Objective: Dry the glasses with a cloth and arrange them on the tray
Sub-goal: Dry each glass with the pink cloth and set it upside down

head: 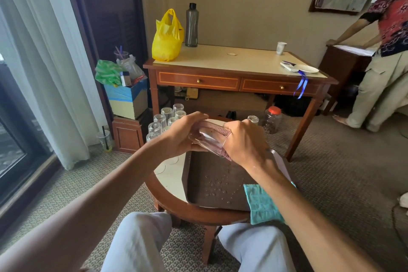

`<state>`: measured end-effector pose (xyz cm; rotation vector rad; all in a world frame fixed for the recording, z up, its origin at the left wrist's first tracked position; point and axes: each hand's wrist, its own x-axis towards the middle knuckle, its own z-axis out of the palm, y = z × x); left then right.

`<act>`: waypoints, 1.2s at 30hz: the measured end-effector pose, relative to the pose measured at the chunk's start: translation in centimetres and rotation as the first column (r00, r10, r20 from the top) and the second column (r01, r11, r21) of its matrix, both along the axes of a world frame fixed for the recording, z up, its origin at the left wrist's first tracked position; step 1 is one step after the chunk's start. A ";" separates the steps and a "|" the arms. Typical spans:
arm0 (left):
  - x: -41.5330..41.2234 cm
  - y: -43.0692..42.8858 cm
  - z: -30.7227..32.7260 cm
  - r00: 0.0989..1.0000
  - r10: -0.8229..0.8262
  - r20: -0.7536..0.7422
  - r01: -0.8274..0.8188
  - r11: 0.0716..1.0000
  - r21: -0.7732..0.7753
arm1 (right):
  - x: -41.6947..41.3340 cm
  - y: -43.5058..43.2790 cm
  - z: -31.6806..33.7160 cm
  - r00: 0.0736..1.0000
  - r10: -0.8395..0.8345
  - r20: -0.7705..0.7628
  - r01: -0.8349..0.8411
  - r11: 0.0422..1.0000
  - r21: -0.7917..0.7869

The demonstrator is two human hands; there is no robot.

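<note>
My left hand (184, 133) grips a clear glass (206, 138) lying on its side above the dark brown tray (212, 185). My right hand (245, 142) holds a pink cloth (220, 131) pushed inside the glass. The tray bears water drops and no glasses. Several upturned glasses (164, 120) stand on the round table's far left, behind my left hand. One more upturned glass (253, 119) stands at the far right. A teal cloth (261, 203) lies over the tray's near right corner, under my right forearm.
The small round table (174, 201) stands between my knees. Behind it is a wooden desk (238, 66) with a yellow bag (166, 36), a dark bottle and a plate. A red-lidded jar (272, 119) sits on the carpet. A person (384, 55) stands at the far right.
</note>
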<state>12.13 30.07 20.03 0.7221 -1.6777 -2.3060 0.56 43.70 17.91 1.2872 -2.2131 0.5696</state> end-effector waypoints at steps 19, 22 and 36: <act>-0.7 0.0 0.1 0.998 -0.057 -0.001 0.057 0.990 -0.128 | -0.4 0.5 0.1 0.993 0.120 -0.013 -0.121 0.976 -0.183; -0.9 0.7 -0.1 0.999 0.018 0.048 -0.004 0.962 -0.275 | -1.5 0.0 -0.9 0.997 0.072 -0.007 -0.072 0.986 -0.153; -0.7 0.3 -0.2 0.984 0.020 -0.178 -0.040 0.993 -0.109 | 0.0 0.1 -0.4 0.875 0.188 0.446 -0.099 0.972 -0.214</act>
